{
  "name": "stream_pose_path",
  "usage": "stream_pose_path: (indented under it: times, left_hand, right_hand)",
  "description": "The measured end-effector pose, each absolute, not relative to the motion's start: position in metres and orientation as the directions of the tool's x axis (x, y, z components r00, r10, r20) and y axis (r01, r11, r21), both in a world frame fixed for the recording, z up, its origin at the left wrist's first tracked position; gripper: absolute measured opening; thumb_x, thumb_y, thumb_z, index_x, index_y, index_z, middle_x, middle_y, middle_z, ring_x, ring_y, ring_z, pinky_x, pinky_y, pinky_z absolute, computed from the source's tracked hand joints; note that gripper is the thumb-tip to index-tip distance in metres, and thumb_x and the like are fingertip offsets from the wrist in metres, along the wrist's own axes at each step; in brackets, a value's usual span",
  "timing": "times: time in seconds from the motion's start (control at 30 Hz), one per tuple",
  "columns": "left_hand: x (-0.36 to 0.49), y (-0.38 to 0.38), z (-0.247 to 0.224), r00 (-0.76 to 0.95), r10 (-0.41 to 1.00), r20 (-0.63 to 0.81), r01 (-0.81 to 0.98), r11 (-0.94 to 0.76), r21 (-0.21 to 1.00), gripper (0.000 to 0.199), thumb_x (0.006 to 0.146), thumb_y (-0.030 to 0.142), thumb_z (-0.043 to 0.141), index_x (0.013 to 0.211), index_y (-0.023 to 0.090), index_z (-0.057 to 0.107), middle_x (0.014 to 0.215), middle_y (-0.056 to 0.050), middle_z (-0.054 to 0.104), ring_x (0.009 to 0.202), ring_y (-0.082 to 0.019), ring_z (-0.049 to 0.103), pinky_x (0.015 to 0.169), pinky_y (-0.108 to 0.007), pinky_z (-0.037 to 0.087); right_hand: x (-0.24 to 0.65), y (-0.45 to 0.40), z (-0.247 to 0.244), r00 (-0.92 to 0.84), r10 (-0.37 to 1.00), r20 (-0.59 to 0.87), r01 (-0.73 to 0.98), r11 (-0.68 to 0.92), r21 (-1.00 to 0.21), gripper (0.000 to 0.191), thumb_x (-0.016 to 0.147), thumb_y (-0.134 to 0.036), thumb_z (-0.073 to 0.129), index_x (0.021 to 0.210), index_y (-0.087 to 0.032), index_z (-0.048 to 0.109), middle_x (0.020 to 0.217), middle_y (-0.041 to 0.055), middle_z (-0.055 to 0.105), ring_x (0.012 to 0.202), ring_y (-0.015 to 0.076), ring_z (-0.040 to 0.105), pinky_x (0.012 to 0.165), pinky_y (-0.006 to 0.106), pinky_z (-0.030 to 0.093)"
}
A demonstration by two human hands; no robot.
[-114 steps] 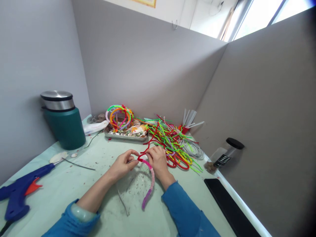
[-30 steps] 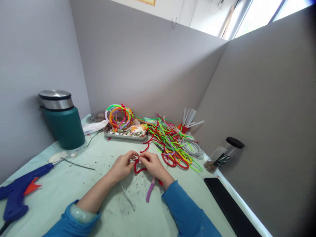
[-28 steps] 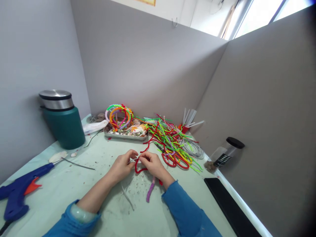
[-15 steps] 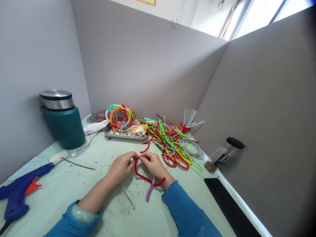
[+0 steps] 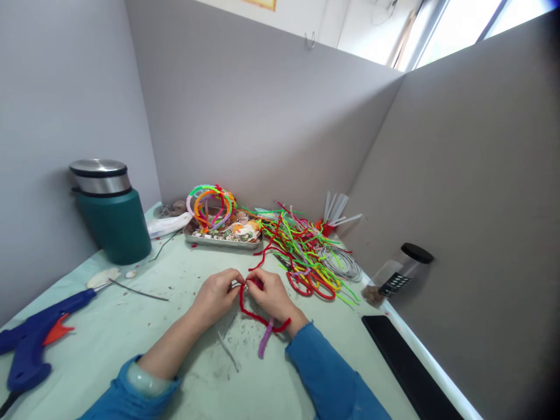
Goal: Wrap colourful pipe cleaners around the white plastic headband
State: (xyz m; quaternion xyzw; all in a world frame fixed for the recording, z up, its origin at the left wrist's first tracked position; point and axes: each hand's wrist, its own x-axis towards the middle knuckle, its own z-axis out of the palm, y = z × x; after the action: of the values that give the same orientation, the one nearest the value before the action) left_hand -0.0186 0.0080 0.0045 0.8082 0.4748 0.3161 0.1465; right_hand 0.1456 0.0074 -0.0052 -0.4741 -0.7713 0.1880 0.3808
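Over the middle of the table, my left hand (image 5: 219,294) and my right hand (image 5: 270,293) meet fingertip to fingertip. Both are closed in a pinch on a red pipe cleaner (image 5: 254,316), which hangs below the fingers in a curve toward my right wrist. Just what lies between the fingertips is partly hidden. A purple pipe cleaner piece (image 5: 265,341) dangles by the lower part of the red one. Nearer to me on the cloth lies a short grey strip (image 5: 228,352).
At left are a blue glue gun (image 5: 48,326) and a green flask (image 5: 114,224). Behind my hands stand a metal tray (image 5: 223,241) with shells and coloured rings (image 5: 213,207), and a pile of pipe cleaners (image 5: 301,239). At right are a jar (image 5: 387,283) and a black bar (image 5: 406,361).
My right fingers have shifted slightly and a bit of red now shows above them. The hanging red pipe cleaner end has moved a little to the left.
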Motion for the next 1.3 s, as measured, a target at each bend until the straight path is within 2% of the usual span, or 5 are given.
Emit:
stream_pose_path:
  times: [0.43, 0.6, 1.0, 1.13, 1.3]
  left_hand:
    - [-0.018, 0.006, 0.010, 0.310, 0.888, 0.338, 0.652, -0.458, 0.605, 0.015, 0.075, 0.024, 0.049, 0.077, 0.022, 0.063, 0.071, 0.000, 0.064, 0.065, -0.014, 0.053, 0.061, -0.022, 0.035]
    - [-0.019, 0.008, 0.010, 0.261, 0.911, 0.318, 0.528, -0.411, 0.743, 0.015, 0.073, 0.030, 0.052, 0.071, 0.021, 0.063, 0.066, 0.001, 0.064, 0.060, -0.013, 0.053, 0.059, -0.021, 0.036]
    - [-0.016, 0.015, -0.003, 0.210, 0.973, -0.092, 0.235, 0.041, 0.971, 0.021, 0.069, 0.037, 0.053, 0.065, 0.017, 0.050, 0.043, 0.005, 0.051, 0.032, -0.010, 0.045, 0.035, -0.020, 0.032]
    - [-0.015, 0.013, 0.001, 0.158, 0.978, -0.134, 0.345, 0.073, 0.936, 0.026, 0.070, 0.042, 0.050, 0.063, 0.017, 0.051, 0.045, 0.005, 0.051, 0.029, -0.008, 0.039, 0.033, -0.020, 0.026]
    - [-0.018, 0.015, 0.006, 0.132, 0.991, -0.032, 0.533, -0.043, 0.845, 0.029, 0.067, 0.041, 0.051, 0.054, 0.016, 0.055, 0.041, 0.005, 0.044, 0.040, -0.009, 0.037, 0.042, -0.021, 0.024]
  right_hand:
    - [0.145, 0.007, -0.008, -0.349, 0.838, 0.420, 0.641, 0.540, -0.546, 0.011, 0.080, -0.020, 0.049, 0.084, -0.019, 0.059, 0.074, 0.0021, 0.062, 0.066, 0.0134, 0.054, 0.061, 0.021, 0.037]
    - [0.145, 0.008, -0.009, -0.386, 0.813, 0.435, 0.613, 0.579, -0.538, 0.012, 0.078, -0.016, 0.047, 0.080, -0.018, 0.058, 0.069, 0.0003, 0.059, 0.061, 0.0118, 0.050, 0.058, 0.020, 0.034]
    - [0.140, 0.007, -0.014, -0.367, 0.837, 0.406, 0.578, 0.547, -0.605, 0.011, 0.078, -0.018, 0.049, 0.077, -0.018, 0.060, 0.065, -0.0015, 0.059, 0.058, 0.0104, 0.049, 0.057, 0.020, 0.034]
    - [0.140, 0.006, -0.011, -0.353, 0.843, 0.406, 0.573, 0.538, -0.619, 0.010, 0.077, -0.025, 0.055, 0.081, -0.019, 0.061, 0.070, -0.0004, 0.061, 0.064, 0.0118, 0.052, 0.060, 0.021, 0.036]
    - [0.140, 0.003, -0.004, -0.304, 0.827, 0.473, 0.512, 0.561, -0.651, 0.034, 0.073, -0.033, 0.063, 0.104, -0.019, 0.056, 0.091, 0.0035, 0.059, 0.074, 0.0136, 0.054, 0.067, 0.024, 0.041]
